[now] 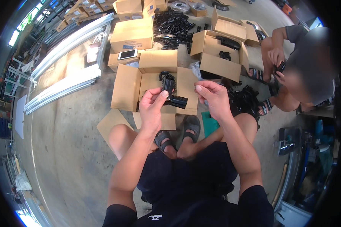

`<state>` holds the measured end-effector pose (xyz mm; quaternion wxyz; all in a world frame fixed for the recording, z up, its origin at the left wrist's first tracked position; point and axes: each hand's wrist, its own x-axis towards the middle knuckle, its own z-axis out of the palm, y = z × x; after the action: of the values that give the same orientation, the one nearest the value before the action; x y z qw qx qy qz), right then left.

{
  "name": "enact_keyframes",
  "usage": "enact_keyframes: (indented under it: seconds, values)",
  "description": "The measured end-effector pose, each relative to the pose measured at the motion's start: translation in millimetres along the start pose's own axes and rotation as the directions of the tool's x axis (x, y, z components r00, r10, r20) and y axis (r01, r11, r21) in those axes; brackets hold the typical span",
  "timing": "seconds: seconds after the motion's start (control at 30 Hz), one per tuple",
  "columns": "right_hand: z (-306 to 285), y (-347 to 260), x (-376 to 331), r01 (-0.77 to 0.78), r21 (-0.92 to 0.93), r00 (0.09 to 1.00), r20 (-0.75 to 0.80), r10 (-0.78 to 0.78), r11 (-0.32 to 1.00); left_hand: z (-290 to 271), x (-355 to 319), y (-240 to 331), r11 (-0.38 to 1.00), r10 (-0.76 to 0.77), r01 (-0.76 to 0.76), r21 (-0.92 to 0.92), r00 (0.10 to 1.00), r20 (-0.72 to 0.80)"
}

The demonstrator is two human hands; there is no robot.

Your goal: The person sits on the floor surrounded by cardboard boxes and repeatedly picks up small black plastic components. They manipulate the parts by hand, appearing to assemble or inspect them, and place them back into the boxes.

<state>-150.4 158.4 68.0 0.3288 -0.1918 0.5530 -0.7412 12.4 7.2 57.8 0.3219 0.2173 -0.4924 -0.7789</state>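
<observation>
My left hand (151,109) grips a black, angled part (178,101) made of two short glossy pieces that meet at a corner. Thumb and fingers pinch it just above the near side of an open cardboard box (126,87). Inside that box lie more black parts, partly hidden behind the held one. To the right, apart from the part, my right hand (216,101) is closed with thumb and forefinger pressed together. Whatever may be in this pinch is too small to make out.
A white phone (127,54) lies on a carton behind the box. Black parts are heaped (174,28) farther back and beside my right knee. Another open box (219,66) stands right of mine. A co-worker (303,72) sits at the right, holding a small black part.
</observation>
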Motion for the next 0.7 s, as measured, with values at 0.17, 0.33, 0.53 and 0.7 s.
enact_keyframes:
  seconds: [0.17, 0.33, 0.53, 0.7]
  values:
    - [10.6, 19.5, -0.4, -0.028, 0.042, 1.000, 0.012, 0.027, 0.999, -19.7, -11.3, -48.5, 0.964, -0.121, 0.088, -0.251, 0.985, -0.121]
    - [14.0, 50.5, 5.0, -0.019, -0.024, 1.000, 0.000, 0.019, 1.000, -26.2, -2.3, -82.2, 0.990, -0.012, -0.010, -0.138, 0.988, -0.151]
    - [16.7, 78.2, 11.5, -0.103, -0.066, 0.993, -0.061, 0.099, 0.992, -20.7, 3.2, -93.2, 0.991, 0.122, -0.110, 0.077, 0.979, -0.162]
    - [9.7, 89.0, 11.0, -0.161, -0.042, 0.982, -0.106, 0.156, 0.986, -2.2, 4.3, -90.5, 0.982, 0.137, -0.119, 0.149, 0.984, -0.111]
